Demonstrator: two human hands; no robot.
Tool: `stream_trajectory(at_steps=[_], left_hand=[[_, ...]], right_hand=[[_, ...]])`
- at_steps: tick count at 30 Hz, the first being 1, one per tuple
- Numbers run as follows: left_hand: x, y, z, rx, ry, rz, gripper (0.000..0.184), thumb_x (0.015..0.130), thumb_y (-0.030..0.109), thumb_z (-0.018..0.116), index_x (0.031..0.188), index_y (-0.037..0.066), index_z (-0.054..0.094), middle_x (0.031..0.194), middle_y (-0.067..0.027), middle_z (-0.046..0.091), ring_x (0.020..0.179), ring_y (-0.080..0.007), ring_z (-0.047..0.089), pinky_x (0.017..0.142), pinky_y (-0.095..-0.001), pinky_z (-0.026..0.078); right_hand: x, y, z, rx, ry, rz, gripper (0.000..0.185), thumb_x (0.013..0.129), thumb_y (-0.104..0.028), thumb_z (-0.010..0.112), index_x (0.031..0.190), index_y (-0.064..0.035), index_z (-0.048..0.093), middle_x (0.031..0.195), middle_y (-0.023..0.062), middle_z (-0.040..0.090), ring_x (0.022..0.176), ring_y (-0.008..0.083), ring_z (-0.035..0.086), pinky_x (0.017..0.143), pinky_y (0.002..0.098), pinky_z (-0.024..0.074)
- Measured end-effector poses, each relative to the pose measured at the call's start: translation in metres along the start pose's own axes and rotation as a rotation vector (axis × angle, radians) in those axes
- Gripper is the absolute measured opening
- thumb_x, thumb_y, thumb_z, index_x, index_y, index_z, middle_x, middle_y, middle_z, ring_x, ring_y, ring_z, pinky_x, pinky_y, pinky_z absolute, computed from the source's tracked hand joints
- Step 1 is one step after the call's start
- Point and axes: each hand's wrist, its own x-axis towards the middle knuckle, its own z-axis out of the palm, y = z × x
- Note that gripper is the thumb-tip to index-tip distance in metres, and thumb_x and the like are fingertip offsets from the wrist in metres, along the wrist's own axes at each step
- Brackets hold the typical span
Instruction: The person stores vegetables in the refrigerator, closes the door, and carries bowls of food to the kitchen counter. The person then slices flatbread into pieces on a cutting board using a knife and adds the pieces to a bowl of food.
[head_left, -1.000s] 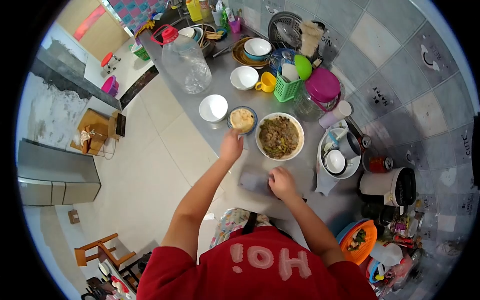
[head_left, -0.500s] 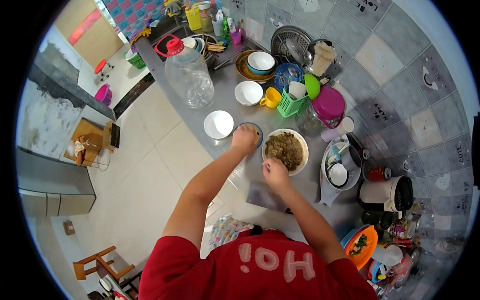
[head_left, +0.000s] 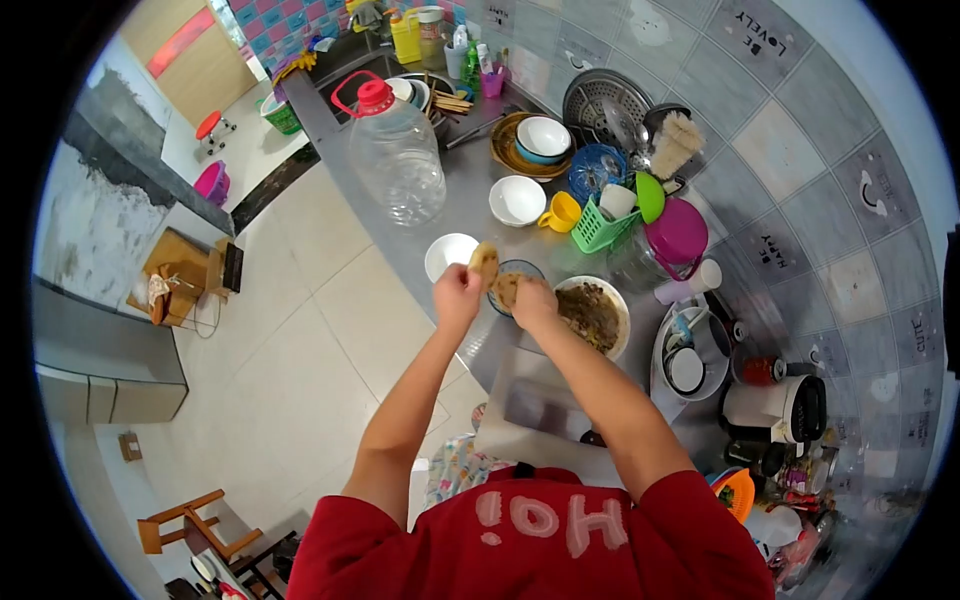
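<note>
The left hand (head_left: 457, 296) is pinching one bread piece (head_left: 485, 263), holding it upright at the left edge of the plate (head_left: 527, 267). The right hand (head_left: 536, 302), fingers curled, is gripping a second piece (head_left: 504, 291) right over the plate; it's no longer hovering by the food bowl (head_left: 624, 318), just right of the plate. Both pieces are looking flat, tan and patchily browned.
</note>
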Motion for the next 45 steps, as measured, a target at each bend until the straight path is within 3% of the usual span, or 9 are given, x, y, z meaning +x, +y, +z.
stream_trajectory(at_steps=[6,9,14,19,28,30,32,38,45], left_hand=[[-0.055,-0.022,-0.064,-0.383,0.138,-0.371,0.017,0.085,0.012,0.054,0.076,-0.003,0.057,0.064,-0.0024,0.057,0.057,-0.0068,0.050,0.051,-0.0231,0.041],[-0.079,-0.026,-0.085,-0.473,0.175,-0.464,0.018,0.087,0.015,0.051,0.079,0.000,0.056,0.069,-0.0007,0.054,0.060,-0.0079,0.050,0.054,-0.0223,0.043],[-0.108,-0.043,-0.094,-0.503,0.171,-0.530,0.021,0.089,0.018,0.049,0.081,0.000,0.057,0.072,-0.0024,0.055,0.063,-0.0093,0.052,0.056,-0.0247,0.047],[-0.133,-0.038,-0.087,-0.715,0.147,-0.648,0.023,0.089,0.019,0.046,0.088,-0.001,0.057,0.081,-0.0079,0.059,0.071,-0.0165,0.060,0.065,-0.0315,0.054],[-0.160,-0.022,-0.076,-0.845,0.144,-0.751,0.020,0.087,0.015,0.045,0.088,-0.003,0.054,0.084,-0.0098,0.058,0.073,-0.0190,0.061,0.067,-0.0325,0.054],[-0.162,-0.022,-0.077,-0.857,0.161,-0.758,0.020,0.087,0.015,0.045,0.087,-0.002,0.054,0.084,-0.0098,0.058,0.073,-0.0191,0.061,0.068,-0.0327,0.054],[-0.162,-0.020,-0.079,-0.857,0.156,-0.766,0.019,0.086,0.015,0.045,0.086,-0.002,0.054,0.083,-0.0090,0.058,0.073,-0.0190,0.061,0.068,-0.0332,0.054],[-0.161,-0.019,-0.084,-0.869,0.163,-0.781,0.019,0.087,0.016,0.045,0.086,-0.002,0.054,0.082,-0.0086,0.058,0.071,-0.0185,0.061,0.068,-0.0333,0.054],[-0.157,-0.023,-0.085,-0.876,0.155,-0.779,0.019,0.087,0.015,0.045,0.088,-0.002,0.054,0.081,-0.0083,0.058,0.071,-0.0182,0.061,0.067,-0.0327,0.054]], right_hand=[[0.015,-0.025,-0.004,-0.212,-0.090,0.020,0.052,0.071,-0.032,0.069,0.108,-0.0007,0.051,0.106,0.0152,0.059,0.104,0.0270,0.053,0.090,0.0334,0.0427],[0.024,-0.031,-0.013,-0.224,-0.241,0.018,0.055,0.068,-0.035,0.070,0.106,-0.0003,0.052,0.105,0.0166,0.059,0.105,0.0267,0.054,0.089,0.0347,0.0437],[0.035,-0.003,0.000,-0.323,-0.127,-0.163,0.057,0.067,-0.036,0.068,0.109,-0.0014,0.054,0.107,0.0187,0.059,0.105,0.0280,0.055,0.087,0.0352,0.0451],[0.057,0.022,0.018,-0.007,-0.256,0.040,0.066,0.067,-0.046,0.064,0.117,-0.0039,0.053,0.123,0.0156,0.051,0.118,0.0336,0.041,0.099,0.0367,0.0337],[0.066,0.038,0.018,0.022,-0.362,-0.098,0.076,0.058,-0.055,0.068,0.112,-0.0029,0.057,0.123,0.0171,0.051,0.115,0.0326,0.044,0.098,0.0338,0.0350],[0.065,0.036,0.020,-0.011,-0.289,-0.149,0.075,0.058,-0.053,0.072,0.110,-0.0009,0.057,0.110,0.0212,0.057,0.103,0.0345,0.053,0.089,0.0350,0.0435],[0.063,0.030,0.014,-0.075,-0.306,-0.055,0.077,0.053,-0.047,0.076,0.113,-0.0029,0.055,0.120,0.0175,0.052,0.115,0.0318,0.044,0.097,0.0341,0.0361],[0.034,-0.012,0.005,-0.238,-0.144,0.053,0.093,0.043,-0.034,0.086,0.122,-0.0094,0.044,0.125,0.0134,0.041,0.119,0.0292,0.035,0.098,0.0362,0.0354],[0.018,-0.022,-0.023,-0.252,-0.110,0.092,0.088,0.046,-0.029,0.086,0.120,-0.0118,0.042,0.126,0.0118,0.037,0.120,0.0292,0.032,0.097,0.0363,0.0371]])
